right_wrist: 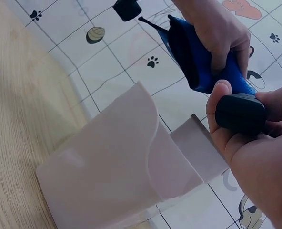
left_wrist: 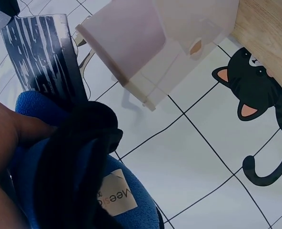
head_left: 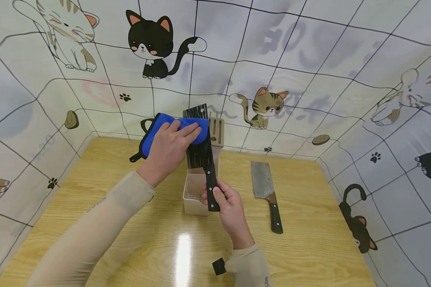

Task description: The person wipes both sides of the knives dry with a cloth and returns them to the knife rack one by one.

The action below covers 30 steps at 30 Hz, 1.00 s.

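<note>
In the head view my right hand (head_left: 231, 205) grips the black riveted handle of a cleaver (head_left: 200, 156), its dark, streaked blade pointing up and away. My left hand (head_left: 170, 145) holds a blue cloth (head_left: 202, 136) with black trim folded over the blade's middle, fingers spread across the near face. In the left wrist view a label shows on the cloth (left_wrist: 136, 176), and the streaked cleaver blade (left_wrist: 48, 52) sticks out beyond it. From the right wrist, the handle's butt end is seen inside my curled right fingers (right_wrist: 219, 133).
Below the held cleaver stands a pale knife holder (head_left: 195, 208) with a slotted top. To its right a second cleaver (head_left: 262, 181) with a grey blade lies on the wooden table (head_left: 158, 239). Behind rises a cat-patterned, tile-printed backdrop (head_left: 219, 48). A small black block (head_left: 219, 266) shows by my right sleeve.
</note>
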{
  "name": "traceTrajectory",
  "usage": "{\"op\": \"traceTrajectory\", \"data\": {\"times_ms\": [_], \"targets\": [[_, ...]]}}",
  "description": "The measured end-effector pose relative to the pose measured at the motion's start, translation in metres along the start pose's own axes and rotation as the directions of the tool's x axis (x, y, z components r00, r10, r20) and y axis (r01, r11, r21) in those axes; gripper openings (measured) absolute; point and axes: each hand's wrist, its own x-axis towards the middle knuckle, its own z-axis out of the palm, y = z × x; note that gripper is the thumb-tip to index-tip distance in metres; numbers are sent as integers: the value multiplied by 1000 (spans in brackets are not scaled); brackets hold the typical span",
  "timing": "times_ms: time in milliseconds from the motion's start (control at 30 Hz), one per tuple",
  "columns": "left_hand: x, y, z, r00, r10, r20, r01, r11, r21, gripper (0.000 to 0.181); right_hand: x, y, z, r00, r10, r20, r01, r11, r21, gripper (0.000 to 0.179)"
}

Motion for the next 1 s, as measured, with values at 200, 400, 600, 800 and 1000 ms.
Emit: {"op": "traceTrajectory", "data": {"times_ms": [200,400,600,800,1000], "targets": [[0,-1,-1,1000,8,17,-8,1000,14,36,-2,-1,-3,1000,-2,-15,2,1000,3,40],[-1,-4,-1,1000,7,27,-8,1000,11,36,-3,-2,-8,999,-31,-19,31,999,-7,42],[-4,-12,-1,1000,-13,21,13,1000,5,39,-3,-2,-9,998,-56,-12,56,998,-28,40],[-4,-16,-2,999,-34,4,34,999,7,40,-4,-3,-2,1000,9,18,-9,999,-37,38],[0,-15,-5,999,-40,-3,40,999,12,40,-6,-4,5,998,48,34,-46,997,-54,37]]}}
